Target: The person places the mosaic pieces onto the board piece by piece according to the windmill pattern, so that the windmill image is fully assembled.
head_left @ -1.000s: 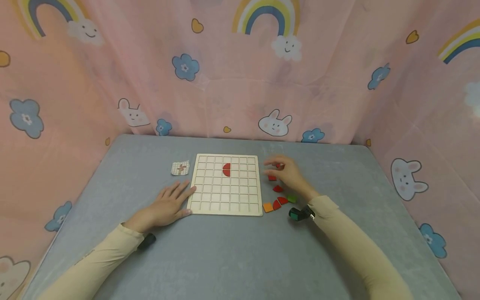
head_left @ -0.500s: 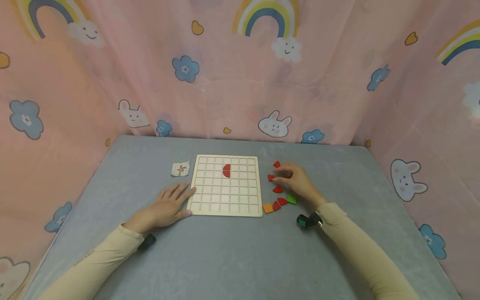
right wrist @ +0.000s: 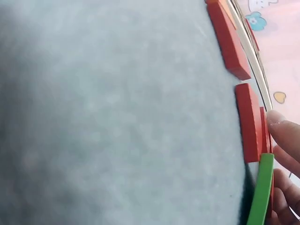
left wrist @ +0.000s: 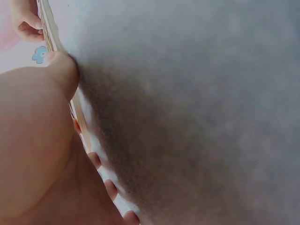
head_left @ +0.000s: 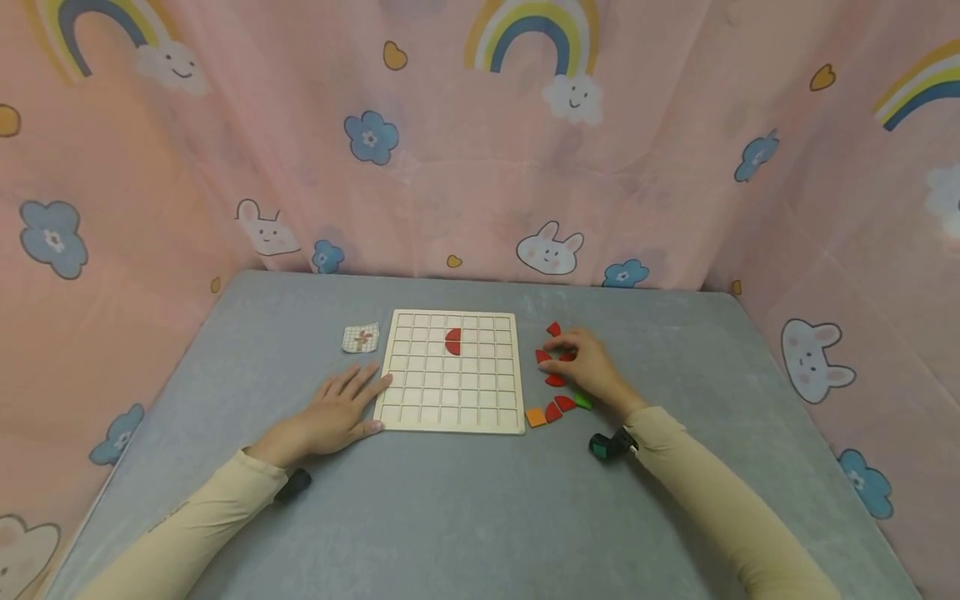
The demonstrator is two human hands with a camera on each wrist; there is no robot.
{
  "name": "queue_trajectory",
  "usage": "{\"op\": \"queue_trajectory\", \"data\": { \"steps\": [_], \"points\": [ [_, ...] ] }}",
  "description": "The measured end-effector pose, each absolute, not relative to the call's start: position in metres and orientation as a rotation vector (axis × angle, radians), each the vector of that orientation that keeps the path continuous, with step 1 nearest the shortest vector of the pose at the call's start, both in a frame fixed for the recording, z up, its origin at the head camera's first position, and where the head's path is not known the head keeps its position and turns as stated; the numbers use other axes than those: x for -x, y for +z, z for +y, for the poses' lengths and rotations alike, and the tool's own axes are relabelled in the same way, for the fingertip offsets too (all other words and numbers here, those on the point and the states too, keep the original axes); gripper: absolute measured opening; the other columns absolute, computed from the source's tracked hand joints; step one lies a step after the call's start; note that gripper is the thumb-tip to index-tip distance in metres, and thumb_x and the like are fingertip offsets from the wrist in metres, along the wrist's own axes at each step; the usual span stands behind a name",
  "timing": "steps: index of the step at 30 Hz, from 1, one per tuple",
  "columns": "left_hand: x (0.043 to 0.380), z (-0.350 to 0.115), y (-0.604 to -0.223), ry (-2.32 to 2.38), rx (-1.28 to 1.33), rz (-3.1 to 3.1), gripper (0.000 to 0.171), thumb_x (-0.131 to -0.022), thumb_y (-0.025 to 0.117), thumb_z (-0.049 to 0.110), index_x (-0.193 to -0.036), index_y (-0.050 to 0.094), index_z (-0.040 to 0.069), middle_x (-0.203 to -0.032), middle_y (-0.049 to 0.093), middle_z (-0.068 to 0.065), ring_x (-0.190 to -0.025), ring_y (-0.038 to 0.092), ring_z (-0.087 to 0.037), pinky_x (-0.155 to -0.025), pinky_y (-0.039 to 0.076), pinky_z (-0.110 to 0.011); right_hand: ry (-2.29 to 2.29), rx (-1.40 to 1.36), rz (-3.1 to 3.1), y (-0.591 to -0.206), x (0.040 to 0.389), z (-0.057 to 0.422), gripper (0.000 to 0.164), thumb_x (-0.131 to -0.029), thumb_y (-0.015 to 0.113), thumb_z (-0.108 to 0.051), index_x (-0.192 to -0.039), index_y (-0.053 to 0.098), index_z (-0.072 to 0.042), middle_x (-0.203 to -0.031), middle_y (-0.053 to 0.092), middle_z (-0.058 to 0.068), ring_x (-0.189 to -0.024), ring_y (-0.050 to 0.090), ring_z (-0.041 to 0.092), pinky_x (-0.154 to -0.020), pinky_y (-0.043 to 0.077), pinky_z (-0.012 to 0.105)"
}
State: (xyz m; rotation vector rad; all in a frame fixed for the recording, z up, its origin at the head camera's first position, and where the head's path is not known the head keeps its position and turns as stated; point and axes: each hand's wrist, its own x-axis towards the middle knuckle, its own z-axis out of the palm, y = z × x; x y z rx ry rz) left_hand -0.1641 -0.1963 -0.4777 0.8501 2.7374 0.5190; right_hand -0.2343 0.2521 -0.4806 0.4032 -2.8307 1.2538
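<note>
A pale wooden grid board (head_left: pixel 450 408) lies on the table, with two red quarter-round pieces (head_left: pixel 453 342) together in neighbouring cells. My left hand (head_left: pixel 330 417) lies spread, its fingertips and thumb at the board's left edge. Right of the board, my right hand (head_left: pixel 588 365) hovers low over several loose red pieces, thumb and forefinger apart on either side of a red piece (head_left: pixel 543 356). Another red piece (head_left: pixel 567 357) shows in the gap behind the fingertips. In the right wrist view the thumb (right wrist: pixel 281 131) is near red pieces (right wrist: pixel 248 122), partly hidden by a green piece (right wrist: pixel 262 192).
A small paper card (head_left: pixel 361 338) with a printed pinwheel pattern lies left of the board. Near the board's lower right corner are an orange square (head_left: pixel 536 417) and red pieces (head_left: pixel 553 411). One red piece (head_left: pixel 553 328) lies farther back. A patterned pink curtain (head_left: pixel 450 183) stands behind the table.
My right hand has drawn back from the farthest red piece, toward my body, and then dipped slightly left to the pieces nearer me. The left hand has stayed at the board.
</note>
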Motion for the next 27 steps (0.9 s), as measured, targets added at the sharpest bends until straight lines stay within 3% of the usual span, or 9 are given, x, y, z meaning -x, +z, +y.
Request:
{"op": "queue_trajectory", "data": {
  "steps": [8,21,27],
  "points": [
    [0.160,-0.195,-0.467,0.574,-0.871,2.713,0.074,-0.110,0.053,0.047,-0.166,0.029,0.006,-0.172,0.016,-0.031,-0.155,0.013,-0.060,-0.117,0.013,-0.078,1.201,-0.374,-2.827,-0.480,0.232,0.246,0.033,-0.086,0.090,-0.012,-0.111,0.075,0.003,-0.112,0.065,0.020,-0.103,0.061,0.035,-0.093,0.051,0.047],
    [0.160,-0.192,-0.464,0.530,-0.835,2.708,0.073,-0.110,0.058,0.038,-0.166,0.027,0.004,-0.173,0.014,-0.029,-0.157,0.011,-0.057,-0.119,0.013,-0.077,1.138,-0.347,-2.827,-0.481,0.233,0.241,0.028,-0.085,0.091,-0.014,-0.105,0.077,0.001,-0.107,0.065,0.018,-0.095,0.056,0.031,-0.086,0.044,0.040],
    [0.161,-0.196,-0.470,0.552,-0.869,2.721,0.076,-0.109,0.053,0.049,-0.167,0.026,0.006,-0.173,0.014,-0.029,-0.157,0.011,-0.057,-0.119,0.012,-0.077,1.124,-0.333,-2.825,-0.478,0.233,0.239,0.027,-0.086,0.090,-0.014,-0.104,0.077,0.001,-0.106,0.065,0.018,-0.094,0.055,0.031,-0.084,0.043,0.039]
  ]
}}
